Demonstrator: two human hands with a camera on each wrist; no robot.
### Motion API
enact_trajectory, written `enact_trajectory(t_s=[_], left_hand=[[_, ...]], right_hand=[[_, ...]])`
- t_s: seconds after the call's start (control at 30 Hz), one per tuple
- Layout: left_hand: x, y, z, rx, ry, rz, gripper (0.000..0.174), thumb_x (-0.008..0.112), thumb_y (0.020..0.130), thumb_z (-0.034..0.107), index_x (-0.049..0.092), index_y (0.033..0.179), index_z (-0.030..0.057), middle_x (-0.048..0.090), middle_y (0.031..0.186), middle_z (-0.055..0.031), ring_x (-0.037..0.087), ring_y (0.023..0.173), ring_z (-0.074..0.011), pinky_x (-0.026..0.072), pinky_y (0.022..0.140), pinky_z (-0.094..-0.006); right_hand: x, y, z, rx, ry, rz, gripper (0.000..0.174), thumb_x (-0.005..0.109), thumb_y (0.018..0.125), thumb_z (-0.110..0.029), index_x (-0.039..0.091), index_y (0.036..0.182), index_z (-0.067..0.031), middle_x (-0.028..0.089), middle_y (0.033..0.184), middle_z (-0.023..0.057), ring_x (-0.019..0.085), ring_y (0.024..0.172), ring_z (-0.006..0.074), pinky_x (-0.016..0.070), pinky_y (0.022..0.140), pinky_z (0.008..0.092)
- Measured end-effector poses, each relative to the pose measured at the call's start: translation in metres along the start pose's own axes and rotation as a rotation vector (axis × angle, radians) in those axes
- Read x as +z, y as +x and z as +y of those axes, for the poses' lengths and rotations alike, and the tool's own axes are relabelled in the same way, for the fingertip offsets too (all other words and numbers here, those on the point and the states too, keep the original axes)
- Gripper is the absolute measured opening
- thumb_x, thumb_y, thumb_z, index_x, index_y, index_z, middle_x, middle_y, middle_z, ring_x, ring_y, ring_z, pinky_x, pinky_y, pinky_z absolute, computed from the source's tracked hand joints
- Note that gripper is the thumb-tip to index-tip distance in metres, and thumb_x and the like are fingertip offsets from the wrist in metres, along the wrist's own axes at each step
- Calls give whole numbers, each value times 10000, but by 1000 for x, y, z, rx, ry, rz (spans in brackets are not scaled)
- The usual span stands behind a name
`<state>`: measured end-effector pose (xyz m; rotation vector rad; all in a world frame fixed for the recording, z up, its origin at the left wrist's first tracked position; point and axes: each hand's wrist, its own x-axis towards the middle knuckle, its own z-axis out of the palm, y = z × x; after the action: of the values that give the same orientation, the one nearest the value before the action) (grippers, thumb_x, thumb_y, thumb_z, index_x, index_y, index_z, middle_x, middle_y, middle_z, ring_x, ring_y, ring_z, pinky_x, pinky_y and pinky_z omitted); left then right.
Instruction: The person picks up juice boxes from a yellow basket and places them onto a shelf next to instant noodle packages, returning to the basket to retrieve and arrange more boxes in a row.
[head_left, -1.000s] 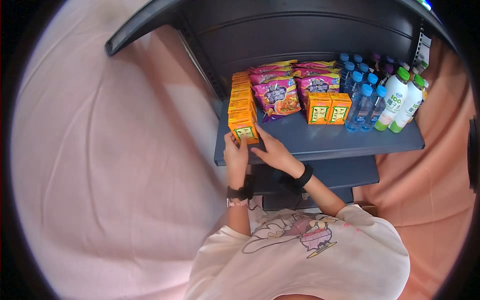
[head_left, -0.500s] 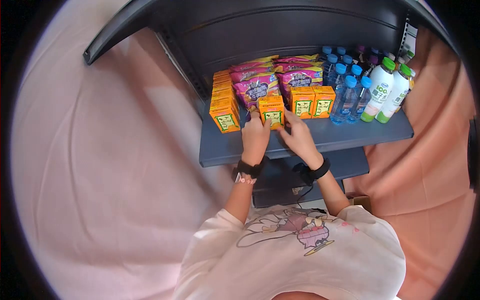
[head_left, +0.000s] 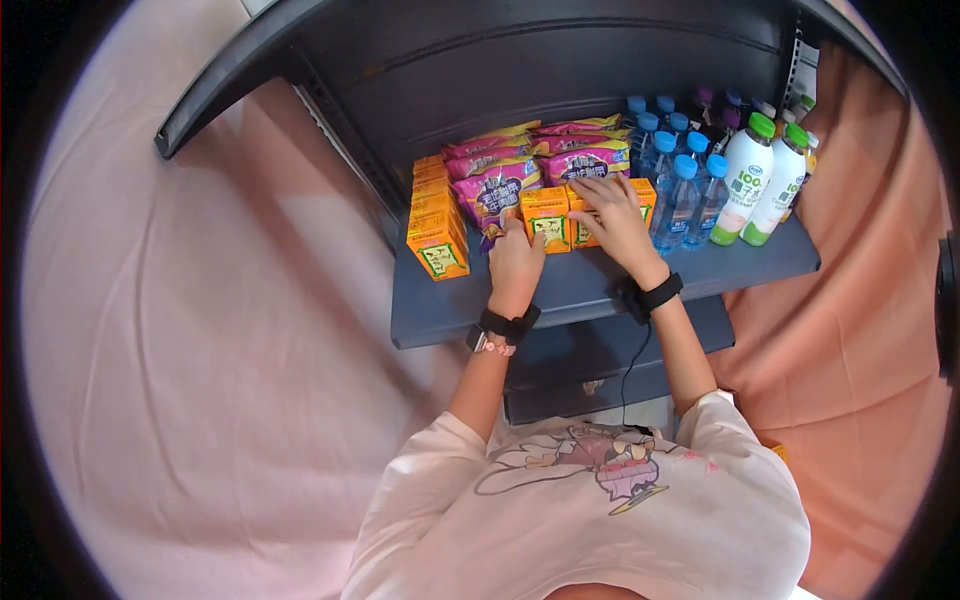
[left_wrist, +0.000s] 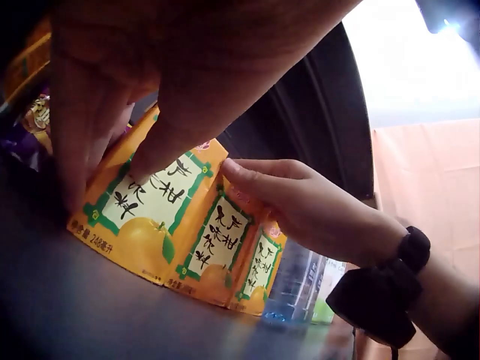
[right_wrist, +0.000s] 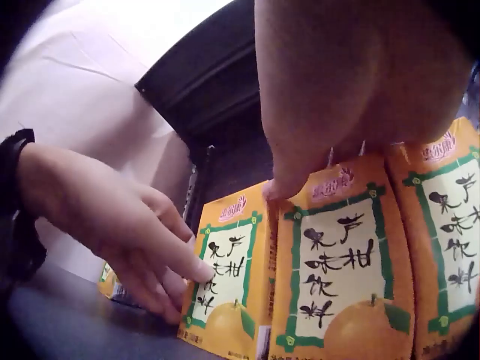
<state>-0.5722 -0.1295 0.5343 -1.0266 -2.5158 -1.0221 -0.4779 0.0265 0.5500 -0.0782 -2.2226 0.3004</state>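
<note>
Three orange juice cartons stand side by side at the shelf's front, labels facing out. My left hand [head_left: 517, 268] holds the leftmost carton [left_wrist: 139, 217], its thumb on the front and its fingers at the left side. My right hand [head_left: 622, 232] lies across the tops of the other two, fingers stretched out. In the right wrist view its thumb touches the top left corner of the middle carton [right_wrist: 341, 262]. The right carton [right_wrist: 450, 247] stands close beside that one. Behind the cartons, purple-pink instant noodle packets [head_left: 497, 197] lean in two rows.
A row of the same orange cartons [head_left: 438, 247] runs back along the shelf's left side. Blue-capped water bottles [head_left: 681, 205] and green-capped white bottles [head_left: 747, 175] stand to the right. The dark shelf [head_left: 590, 280] has a lower tier [head_left: 640, 345] beneath it.
Both hands have moved right from the left row with a carton, which now stands beside the other two. The right hand has shifted from that carton onto the tops of the neighbouring ones.
</note>
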Motion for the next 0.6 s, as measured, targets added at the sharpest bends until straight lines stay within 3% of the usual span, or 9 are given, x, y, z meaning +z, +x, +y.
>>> enact_trajectory(t_s=[0.13, 0.2, 0.27, 0.33, 0.37, 0.4, 0.47, 0.53, 0.6], left_hand=[[-2, -2, 8, -40, 10, -8, 316, 608, 813, 197, 463, 955, -45, 616, 731, -272, 618, 694, -427, 502, 604, -496], [-9, -2, 20, -129, 86, -41, 342, 617, 799, 179, 514, 1026, -55, 651, 775, -186, 637, 752, -367, 508, 671, -437], [-10, -6, 10, -135, 42, -46, 328, 628, 792, 179, 528, 1018, -38, 652, 794, -192, 643, 744, -369, 511, 658, -428], [-17, -13, 1, 5, -119, 159, 300, 651, 779, 158, 543, 1002, -13, 628, 869, -193, 630, 782, -347, 504, 682, -400], [-29, -13, 2, 172, -120, 385, 277, 673, 762, 131, 553, 978, 6, 565, 917, -171, 580, 807, -304, 488, 702, -367], [-43, -20, 2, 105, -168, 392, 267, 629, 758, 58, 519, 989, -19, 500, 939, -180, 490, 932, -338, 413, 824, -406], [-67, -25, -8, 81, 9, 644, 367, 633, 759, 71, 467, 1070, -34, 463, 985, -199, 460, 938, -342, 373, 849, -414], [-81, -27, -27, -133, -28, 711, 473, 651, 779, 118, 414, 1157, -40, 445, 1085, -222, 446, 1020, -355, 354, 906, -418], [-76, -23, -64, -142, -53, 676, 487, 645, 808, 146, 397, 1180, -46, 461, 1114, -221, 464, 1048, -330, 366, 916, -402]], right_hand=[[4, -1, -4, 26, -2, 58, 404, 620, 806, -289, 610, 1140, -61, 618, 1118, 102, 536, 1083, 248, 281, 1033, 441], [4, 1, -5, 19, 9, 80, 395, 617, 808, -292, 617, 1128, -60, 628, 1100, 100, 544, 1072, 249, 281, 1032, 440], [2, 1, -6, 25, -2, 77, 376, 610, 817, -292, 627, 1111, -58, 632, 1094, 99, 549, 1067, 254, 285, 1031, 440], [0, 1, -9, 18, -16, 86, 380, 608, 821, -302, 628, 1108, -54, 633, 1093, 98, 548, 1064, 256, 280, 1035, 446], [-2, 1, -12, -3, -62, 127, 359, 606, 827, -284, 631, 1104, -56, 635, 1089, 101, 548, 1062, 258, 287, 1028, 455], [-4, 0, -15, -22, -108, 170, 339, 605, 834, -266, 634, 1100, -58, 637, 1085, 104, 548, 1060, 261, 295, 1021, 464], [-6, -4, -26, -5, 12, 206, 322, 601, 838, -235, 632, 1102, -54, 631, 1099, 108, 552, 1058, 268, 322, 1007, 449], [-5, -7, -45, 10, 137, 236, 306, 596, 842, -205, 629, 1104, -49, 625, 1113, 113, 555, 1056, 276, 350, 993, 433], [0, -11, -70, 175, 512, -24, 294, 595, 836, -166, 623, 1093, -25, 608, 1142, 134, 560, 1058, 300, 405, 955, 381]])
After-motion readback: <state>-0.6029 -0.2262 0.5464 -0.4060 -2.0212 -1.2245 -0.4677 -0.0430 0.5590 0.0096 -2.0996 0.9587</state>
